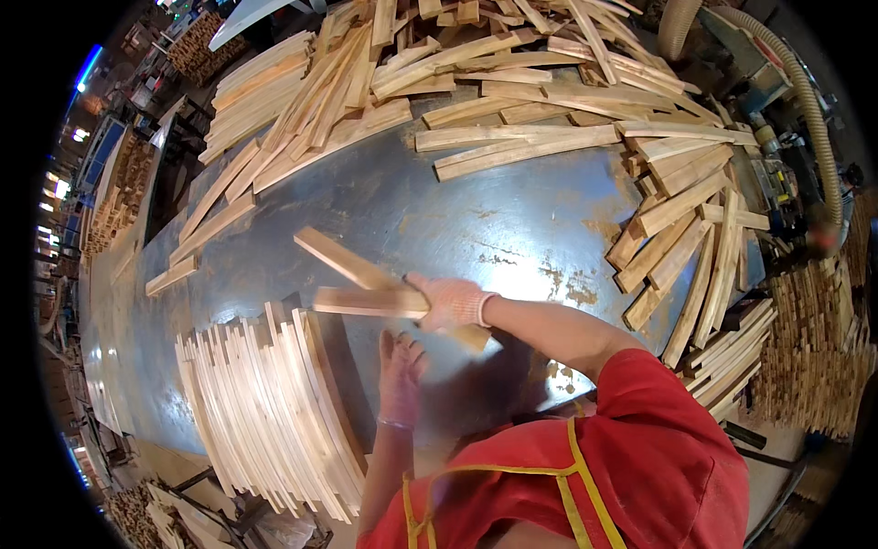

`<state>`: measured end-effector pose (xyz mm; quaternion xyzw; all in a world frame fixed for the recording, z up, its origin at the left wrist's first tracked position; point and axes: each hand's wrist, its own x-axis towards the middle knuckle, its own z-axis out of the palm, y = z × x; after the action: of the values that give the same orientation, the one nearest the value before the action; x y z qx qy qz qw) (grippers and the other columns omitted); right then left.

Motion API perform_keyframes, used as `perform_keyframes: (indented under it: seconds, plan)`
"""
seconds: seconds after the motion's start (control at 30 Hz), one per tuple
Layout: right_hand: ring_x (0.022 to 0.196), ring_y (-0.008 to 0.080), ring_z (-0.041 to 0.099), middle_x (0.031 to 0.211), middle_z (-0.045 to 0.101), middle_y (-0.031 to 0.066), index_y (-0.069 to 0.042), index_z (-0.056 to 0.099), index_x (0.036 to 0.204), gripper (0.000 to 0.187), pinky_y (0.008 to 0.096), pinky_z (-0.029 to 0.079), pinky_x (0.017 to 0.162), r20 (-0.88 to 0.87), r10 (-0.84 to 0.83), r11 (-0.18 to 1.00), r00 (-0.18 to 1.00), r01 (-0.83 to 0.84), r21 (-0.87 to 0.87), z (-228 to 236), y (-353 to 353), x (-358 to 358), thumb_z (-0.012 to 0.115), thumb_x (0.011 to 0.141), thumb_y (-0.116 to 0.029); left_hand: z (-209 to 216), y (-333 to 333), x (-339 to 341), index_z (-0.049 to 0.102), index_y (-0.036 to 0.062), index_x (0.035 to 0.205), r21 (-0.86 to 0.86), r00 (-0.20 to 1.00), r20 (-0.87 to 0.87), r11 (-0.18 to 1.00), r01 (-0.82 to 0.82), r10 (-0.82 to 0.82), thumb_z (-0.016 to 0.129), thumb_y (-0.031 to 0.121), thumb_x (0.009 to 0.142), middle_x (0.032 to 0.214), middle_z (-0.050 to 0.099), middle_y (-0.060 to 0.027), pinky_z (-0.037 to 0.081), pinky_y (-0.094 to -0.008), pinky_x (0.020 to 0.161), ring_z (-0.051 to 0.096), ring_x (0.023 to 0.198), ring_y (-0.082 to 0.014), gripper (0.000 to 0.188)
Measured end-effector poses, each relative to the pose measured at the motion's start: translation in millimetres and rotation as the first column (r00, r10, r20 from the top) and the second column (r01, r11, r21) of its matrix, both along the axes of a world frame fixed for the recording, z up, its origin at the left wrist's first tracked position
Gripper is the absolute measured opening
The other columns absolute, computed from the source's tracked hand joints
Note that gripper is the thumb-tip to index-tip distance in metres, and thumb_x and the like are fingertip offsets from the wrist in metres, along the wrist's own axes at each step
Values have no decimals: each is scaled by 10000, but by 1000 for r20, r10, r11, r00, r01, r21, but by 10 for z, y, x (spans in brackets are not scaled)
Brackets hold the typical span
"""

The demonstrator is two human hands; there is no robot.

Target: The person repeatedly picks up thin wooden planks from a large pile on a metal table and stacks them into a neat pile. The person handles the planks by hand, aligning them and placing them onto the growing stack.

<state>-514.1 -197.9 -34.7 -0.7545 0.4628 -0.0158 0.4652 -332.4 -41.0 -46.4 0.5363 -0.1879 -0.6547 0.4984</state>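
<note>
My right hand [450, 303], in a pale knitted glove, is closed around the end of a short wooden strip [366, 302] above the metal table. A second wooden strip [340, 258] slants beneath it, and its lower end shows past my hand. Whether my fingers also grip this one I cannot tell. My left hand [401, 377], gloved with dark fingertips bare, is raised just below the held strip. Its fingers are loosely bent and apart, with nothing in them. Beside it on the left lies a row of pale strips [265, 412], packed edge to edge.
The metal table [512, 215] has brown smears. A large heap of loose wooden strips [512, 69] covers its far side, and more strips [681, 229] pile up at the right. Stacked wood [809, 357] stands beyond the right edge, below a ribbed hose [814, 119].
</note>
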Motion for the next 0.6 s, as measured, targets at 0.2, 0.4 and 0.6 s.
perform_keyframes:
  seconds: [0.2,0.4,0.6]
  plan:
    - [1212,393,668,1279,698,217,-51,605,1386,750,474,549,1022,263,110,977,958,-55,-207,267,-1056,-499,814,794,-461,-555,-230,-71,510,86,1537,113,880,-439,983,-147,182,753,409,986,1347,667,-141,569,-492,955,677,1127,-316,684]
    - [1428,411,522,1527,537,233,-79,422,1608,1141,474,469,1186,-615,-123,903,779,-169,-394,296,-2535,-2212,913,603,-301,-486,-118,-109,550,117,1465,151,867,-450,975,-160,212,789,237,953,1245,698,-160,571,-480,897,701,996,-329,577]
    - [1354,426,613,1431,653,253,-50,415,1631,1091,438,512,1142,-601,-153,938,785,-75,-337,141,-2707,-2121,885,685,-320,-92,-85,-116,660,16,1284,315,972,133,922,-224,191,784,222,934,1066,745,-126,596,-387,721,715,822,-214,426]
